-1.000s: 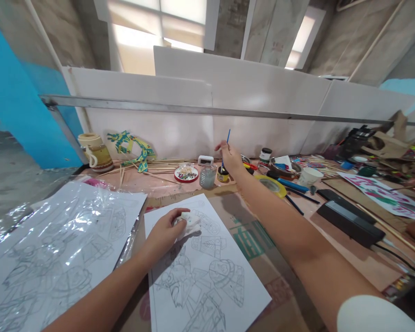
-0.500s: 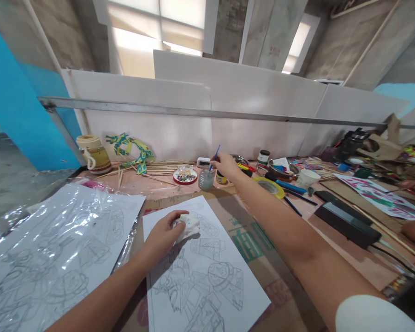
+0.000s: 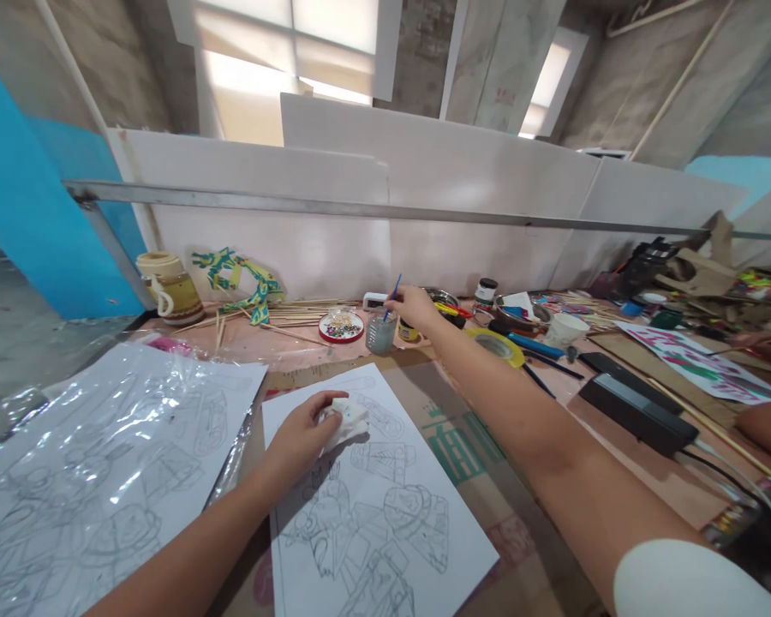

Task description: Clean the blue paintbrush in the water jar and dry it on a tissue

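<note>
My right hand (image 3: 411, 306) pinches a blue paintbrush (image 3: 394, 290) over a jar of cloudy water (image 3: 380, 334); the brush's lower end is down inside the jar. My left hand (image 3: 308, 422) is closed on a crumpled white tissue (image 3: 345, 422) with small blue specks, resting on the upper part of a white sheet (image 3: 437, 540) with pencil line drawings. Under that sheet lies a cardboard piece (image 3: 514, 523). A red-rimmed dish of beads (image 3: 341, 326) sits left of the jar, and a small yellow-labelled pot (image 3: 409, 331) is just right of it, partly behind my hand.
A second drawing under clear plastic (image 3: 122, 463) lies at left. Yellow tape (image 3: 494, 344), a black adapter (image 3: 636, 413) and a white cup (image 3: 566, 331) stand to the right. Another person's hand (image 3: 762, 347) is by a painted sheet (image 3: 700, 360). A jug (image 3: 172, 290) stands back left.
My right hand and the brush have shifted very slightly, with the brush still in the jar. The whole view has moved a little. My left hand stays on the tissue.
</note>
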`<state>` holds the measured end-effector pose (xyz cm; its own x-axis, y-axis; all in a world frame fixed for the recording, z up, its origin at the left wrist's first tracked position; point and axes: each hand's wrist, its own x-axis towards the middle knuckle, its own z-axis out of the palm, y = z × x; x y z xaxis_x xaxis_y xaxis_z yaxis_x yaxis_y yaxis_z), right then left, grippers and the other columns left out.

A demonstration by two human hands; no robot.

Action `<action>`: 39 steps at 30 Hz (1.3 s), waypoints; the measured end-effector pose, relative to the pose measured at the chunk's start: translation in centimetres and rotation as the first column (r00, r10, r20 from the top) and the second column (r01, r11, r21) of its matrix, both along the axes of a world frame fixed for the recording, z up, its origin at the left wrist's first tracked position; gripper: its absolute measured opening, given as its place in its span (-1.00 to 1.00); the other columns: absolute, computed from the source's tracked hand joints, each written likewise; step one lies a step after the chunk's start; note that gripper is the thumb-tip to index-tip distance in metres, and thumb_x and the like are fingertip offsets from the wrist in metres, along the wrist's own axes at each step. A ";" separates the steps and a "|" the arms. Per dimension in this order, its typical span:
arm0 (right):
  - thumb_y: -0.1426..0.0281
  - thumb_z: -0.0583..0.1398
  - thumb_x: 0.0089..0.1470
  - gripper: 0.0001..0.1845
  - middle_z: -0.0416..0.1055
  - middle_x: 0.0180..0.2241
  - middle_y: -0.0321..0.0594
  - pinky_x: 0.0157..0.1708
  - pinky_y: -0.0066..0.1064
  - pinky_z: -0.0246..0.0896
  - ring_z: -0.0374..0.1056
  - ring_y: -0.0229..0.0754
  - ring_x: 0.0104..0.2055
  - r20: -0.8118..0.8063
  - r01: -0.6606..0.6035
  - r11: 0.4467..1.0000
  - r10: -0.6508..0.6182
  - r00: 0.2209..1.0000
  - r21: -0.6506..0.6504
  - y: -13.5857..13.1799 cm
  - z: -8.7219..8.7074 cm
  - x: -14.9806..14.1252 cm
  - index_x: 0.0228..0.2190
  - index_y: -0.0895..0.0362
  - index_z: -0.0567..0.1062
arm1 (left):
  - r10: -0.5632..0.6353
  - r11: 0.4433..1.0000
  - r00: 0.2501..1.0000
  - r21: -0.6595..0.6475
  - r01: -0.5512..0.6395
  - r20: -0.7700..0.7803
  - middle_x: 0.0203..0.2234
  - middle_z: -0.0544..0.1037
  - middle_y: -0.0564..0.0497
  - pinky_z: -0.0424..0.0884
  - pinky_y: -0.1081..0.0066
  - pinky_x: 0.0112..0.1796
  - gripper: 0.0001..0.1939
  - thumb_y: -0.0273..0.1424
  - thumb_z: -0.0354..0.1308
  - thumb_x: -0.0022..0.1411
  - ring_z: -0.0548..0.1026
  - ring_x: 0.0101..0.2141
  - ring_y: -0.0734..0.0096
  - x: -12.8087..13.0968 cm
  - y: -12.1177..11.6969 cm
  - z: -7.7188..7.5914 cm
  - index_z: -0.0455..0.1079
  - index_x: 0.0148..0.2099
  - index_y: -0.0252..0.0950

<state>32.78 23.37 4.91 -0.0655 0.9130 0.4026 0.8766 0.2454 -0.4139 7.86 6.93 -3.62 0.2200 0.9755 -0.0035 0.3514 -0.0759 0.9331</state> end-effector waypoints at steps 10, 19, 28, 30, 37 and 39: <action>0.31 0.22 0.15 -0.78 0.58 -0.30 -0.15 -0.29 -0.44 0.22 0.43 -0.17 -0.30 -0.017 0.004 0.999 -0.003 1.000 0.049 -0.5 0.3 -0.1 -0.25 0.17 0.59 | 0.038 0.998 0.969 0.032 -0.047 0.246 -0.18 0.52 -0.10 0.48 0.27 -0.27 -0.74 -0.28 0.11 0.15 0.51 -0.23 0.25 0.2 -0.7 -0.2 0.47 -0.14 -0.27; 0.37 0.18 0.17 -0.78 0.60 -0.27 -0.13 -0.22 -0.43 0.24 0.46 -0.16 -0.26 -0.017 -0.005 0.999 0.006 1.000 0.054 -1.0 0.6 0.1 -0.24 0.17 0.61 | -0.001 0.997 0.982 0.081 -0.015 0.191 -0.31 0.55 -0.05 0.38 0.38 -0.36 -0.53 -0.40 0.18 0.06 0.46 -0.38 0.36 0.1 -1.0 0.6 0.44 0.07 -0.25; 0.34 0.17 0.21 -0.75 0.60 -0.25 -0.13 -0.19 -0.44 0.25 0.47 -0.17 -0.23 -0.005 -0.003 0.999 0.003 1.000 0.039 -1.2 0.4 0.1 -0.20 0.17 0.61 | 0.083 0.996 0.973 0.005 -0.086 0.215 -0.44 0.56 -0.08 0.38 0.38 -0.43 -0.46 0.07 0.13 0.14 0.49 -0.42 0.27 0.5 -1.4 1.0 0.52 -0.18 -0.34; 0.36 0.16 0.22 -0.76 0.60 -0.25 -0.12 -0.17 -0.44 0.25 0.47 -0.16 -0.22 0.006 -0.001 0.999 0.001 1.000 0.032 -1.3 0.5 0.0 -0.21 0.18 0.61 | 0.135 0.990 0.980 0.024 -0.140 0.149 -0.55 0.52 -0.05 0.35 0.39 -0.47 -0.44 0.12 0.10 0.12 0.46 -0.49 0.30 0.4 -1.5 1.2 0.48 -0.39 -0.33; 0.37 0.15 0.23 -0.77 0.59 -0.20 -0.09 -0.14 -0.44 0.23 0.46 -0.14 -0.17 0.056 -0.022 1.000 0.021 0.998 0.013 -1.4 0.5 -0.6 -0.19 0.17 0.59 | 0.084 0.996 0.980 -0.016 -0.082 0.182 -0.45 0.57 -0.07 0.39 0.37 -0.42 -0.41 0.10 -0.06 0.23 0.51 -0.39 0.21 0.2 -1.3 0.9 0.47 -0.18 -0.33; 0.38 0.14 0.24 -0.76 0.59 -0.20 -0.10 -0.14 -0.45 0.23 0.46 -0.15 -0.17 0.060 -0.026 1.000 0.025 0.998 0.011 -1.3 0.6 -0.7 -0.18 0.18 0.59 | 0.112 0.993 0.987 0.031 -0.116 0.113 -0.42 0.58 -0.08 0.40 0.33 -0.38 -0.46 0.05 -0.06 0.24 0.51 -0.38 0.19 0.2 -1.1 0.6 0.46 -0.19 -0.33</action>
